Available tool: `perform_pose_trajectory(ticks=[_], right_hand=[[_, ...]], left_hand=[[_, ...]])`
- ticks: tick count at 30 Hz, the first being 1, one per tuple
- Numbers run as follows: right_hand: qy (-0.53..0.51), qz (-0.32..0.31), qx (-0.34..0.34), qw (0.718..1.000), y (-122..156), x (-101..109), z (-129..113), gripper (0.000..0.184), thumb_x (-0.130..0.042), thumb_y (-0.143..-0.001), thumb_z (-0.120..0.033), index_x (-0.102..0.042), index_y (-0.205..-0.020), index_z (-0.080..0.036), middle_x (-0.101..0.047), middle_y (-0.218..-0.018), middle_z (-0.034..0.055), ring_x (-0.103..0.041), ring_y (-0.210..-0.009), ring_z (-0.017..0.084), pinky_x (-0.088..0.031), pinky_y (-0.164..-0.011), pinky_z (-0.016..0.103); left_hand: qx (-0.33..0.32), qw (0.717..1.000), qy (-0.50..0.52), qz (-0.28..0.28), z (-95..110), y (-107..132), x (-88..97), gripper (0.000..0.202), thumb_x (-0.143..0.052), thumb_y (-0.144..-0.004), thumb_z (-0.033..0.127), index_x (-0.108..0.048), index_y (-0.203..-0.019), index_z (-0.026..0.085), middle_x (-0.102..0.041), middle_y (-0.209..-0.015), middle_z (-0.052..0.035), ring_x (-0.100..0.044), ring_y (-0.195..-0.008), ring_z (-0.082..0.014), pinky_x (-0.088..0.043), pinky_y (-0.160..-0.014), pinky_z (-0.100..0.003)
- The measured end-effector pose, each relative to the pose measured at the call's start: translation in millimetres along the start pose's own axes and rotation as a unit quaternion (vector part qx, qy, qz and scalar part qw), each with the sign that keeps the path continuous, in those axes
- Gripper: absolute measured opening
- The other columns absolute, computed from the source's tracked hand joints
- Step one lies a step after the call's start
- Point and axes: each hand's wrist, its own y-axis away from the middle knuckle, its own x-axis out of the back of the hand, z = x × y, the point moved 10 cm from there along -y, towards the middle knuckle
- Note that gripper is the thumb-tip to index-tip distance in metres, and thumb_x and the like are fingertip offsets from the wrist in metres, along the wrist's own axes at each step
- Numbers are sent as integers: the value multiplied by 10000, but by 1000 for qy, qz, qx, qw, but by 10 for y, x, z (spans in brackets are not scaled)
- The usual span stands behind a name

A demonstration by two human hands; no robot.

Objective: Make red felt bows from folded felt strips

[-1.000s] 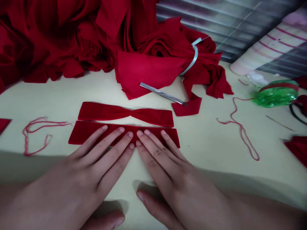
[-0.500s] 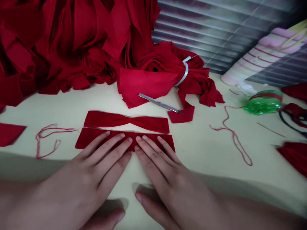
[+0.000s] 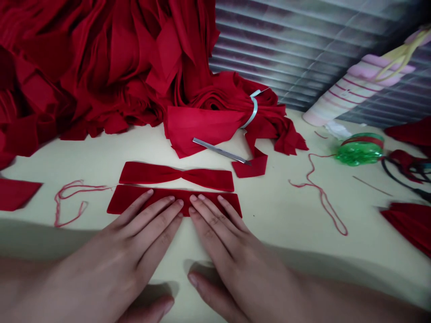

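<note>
With both palms facing down, as the L hand (image 3: 111, 260) & R hand (image 3: 245, 264) angle in toward each other, fingers are outstretched, slightly spread, nothing clasped. Fingertips rest on a flat red fabric strip (image 3: 186, 196), which lies crosswise under both, ends poking out L & R; small gap btwn the two hands' fingertips. Thumbs sit well back, nearer the wearer.

Just beyond the fingertips: 2nd red strip, the pinched-middle strip (image 3: 151, 173), approx. parallel to the 1st. Past that, slim metal tool (image 3: 218, 151), one end on a red fabric bundle (image 3: 205, 123) w/ a light-blue tie (image 3: 255, 110) around it. Farther off, L side: big red fabric pile (image 3: 101, 67); R side: window blinds (image 3: 269, 49) & pink/white cylinder (image 3: 340, 98), tilted in view.

L of L hand: loose red thread (image 3: 58, 205) on the pale tabletop (image 3: 286, 215). R of R hand: looped thread (image 3: 318, 189), running up to a shiny green item (image 3: 360, 154) w/ red band.
</note>
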Motion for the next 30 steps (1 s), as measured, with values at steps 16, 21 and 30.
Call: perform_pose_trajectory(ticks=[16,21,30], right_hand=[[1,-5,3,1000,-4,1,3,584,-467,-887,-310,-400,-1364,20,-294,-1472,218,-231,-1394,297,-335,-1095,466],[2,-4,2,1000,-13,-6,5,592,-466,-887,-314,-389,-1373,15,-295,-1474,211,-233,-1394,293,-328,-1098,470],[-11,-22,-4,1000,-13,-39,12,622,-457,-892,-308,-309,-1425,-23,-259,-1493,194,-195,-1406,282,-301,-1110,474]], left_hand=[[16,1000,-1,8,-11,3,-13,677,-506,-838,384,-337,-1420,82,-358,-1470,-126,-264,-1378,-291,-229,-1142,-403],[16,1000,8,12,-12,5,-17,645,-502,-845,378,-359,-1414,108,-372,-1466,-107,-277,-1374,-280,-183,-1155,-395],[7,1000,-10,-6,-20,-6,-39,653,-475,-851,397,-344,-1418,101,-338,-1484,-109,-235,-1393,-263,-114,-1160,-383]])
